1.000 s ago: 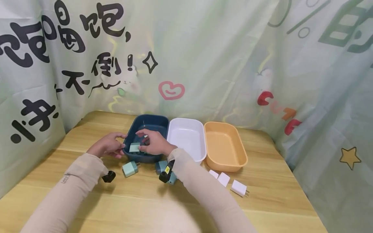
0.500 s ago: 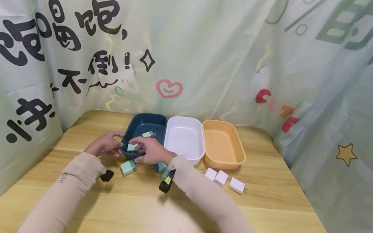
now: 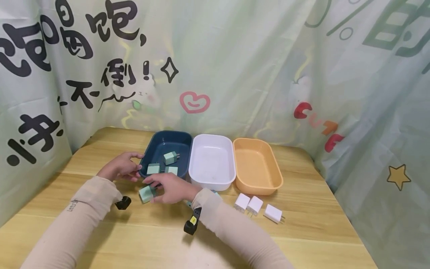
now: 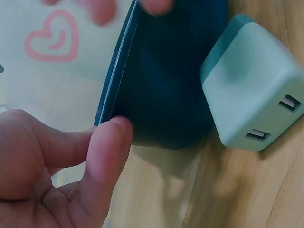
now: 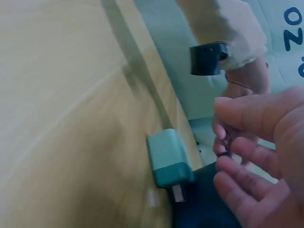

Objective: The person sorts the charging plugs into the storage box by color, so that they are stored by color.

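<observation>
At its left side, a dark blue plastic tray (image 3: 164, 144) has its rim pinched between the thumb and finger of my left hand (image 3: 123, 167). Inside it lie 3 mint-green charger plugs (image 3: 170, 157). Another mint-green charger (image 3: 146, 194), with two USB ports (image 4: 257, 134) facing out in the left wrist view, lies on the wooden table just in front of the tray. My right hand (image 3: 174, 188) is over this charger, thumb and fingers spread apart around nothing; in the right wrist view the charger (image 5: 170, 159) shows beside the fingertips.
A white tray (image 3: 212, 183) and an orange tray (image 3: 258, 188) stand in a row to the right of the blue one. In front of them lie white chargers (image 3: 273, 213). Bluish chargers (image 3: 216, 193) are mostly hidden behind my right wrist. A printed curtain (image 3: 235, 74) hangs behind the table.
My right hand has drawn back out of the blue tray, toward the charger in front of it. A charger now lies released inside the tray. My left hand stays at the rim.
</observation>
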A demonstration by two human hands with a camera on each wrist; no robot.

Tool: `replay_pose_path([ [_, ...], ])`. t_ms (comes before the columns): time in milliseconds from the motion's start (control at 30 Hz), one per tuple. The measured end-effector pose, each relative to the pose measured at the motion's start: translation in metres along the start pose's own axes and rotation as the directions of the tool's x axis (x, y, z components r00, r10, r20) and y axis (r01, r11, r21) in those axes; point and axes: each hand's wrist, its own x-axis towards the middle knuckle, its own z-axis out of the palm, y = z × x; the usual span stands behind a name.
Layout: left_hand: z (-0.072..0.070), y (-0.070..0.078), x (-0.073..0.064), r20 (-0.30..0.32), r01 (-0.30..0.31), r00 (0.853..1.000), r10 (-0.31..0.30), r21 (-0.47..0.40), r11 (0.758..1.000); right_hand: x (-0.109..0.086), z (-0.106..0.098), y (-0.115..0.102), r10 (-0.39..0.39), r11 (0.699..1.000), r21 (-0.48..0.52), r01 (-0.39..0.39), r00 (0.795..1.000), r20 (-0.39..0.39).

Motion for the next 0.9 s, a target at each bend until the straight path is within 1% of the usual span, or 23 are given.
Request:
replay_pose_path([
  [67, 0.000, 0.000, 0.000, -0.002, 0.006, 1.000, -0.005, 0.005, 1.000, -0.001, 0.004, 0.000, 0.004, 0.997, -0.075, -0.001, 0.999, 0.035],
  [167, 0.000, 0.000, -0.001, 0.001, 0.005, 1.000, -0.005, 0.012, 1.000, -0.002, 0.008, 0.001, 0.007, 0.987, -0.163, 0.005, 0.997, 0.075],
  [233, 0.001, 0.001, -0.002, 0.002, 0.007, 1.000, -0.007, 0.008, 1.000, -0.002, 0.010, 0.002, 0.011, 0.982, -0.188, 0.009, 0.995, 0.104],
  [333, 0.001, 0.000, -0.002, 0.007, 0.009, 1.000, -0.009, 0.000, 1.000, -0.002, 0.014, 0.004, 0.023, 0.976, -0.216, 0.006, 0.991, 0.135],
  [400, 0.001, 0.000, -0.002, 0.007, 0.010, 1.000, -0.010, -0.002, 1.000, -0.001, 0.015, 0.005, 0.030, 0.972, -0.234, 0.004, 0.989, 0.143],
  [633, -0.001, 0.001, -0.001, -0.007, 0.028, 1.000, -0.028, 0.006, 1.000, 0.000, 0.019, 0.008, 0.035, 0.965, -0.264, 0.004, 0.989, 0.143],
  [800, -0.001, 0.000, 0.001, -0.007, 0.020, 1.000, -0.020, 0.007, 1.000, -0.001, 0.020, 0.006, 0.042, 0.962, -0.273, -0.003, 0.989, 0.139],
  [900, 0.000, 0.000, 0.002, -0.003, 0.017, 1.000, -0.017, 0.010, 1.000, -0.003, 0.020, 0.005, 0.039, 0.966, -0.259, -0.003, 0.990, 0.132],
])
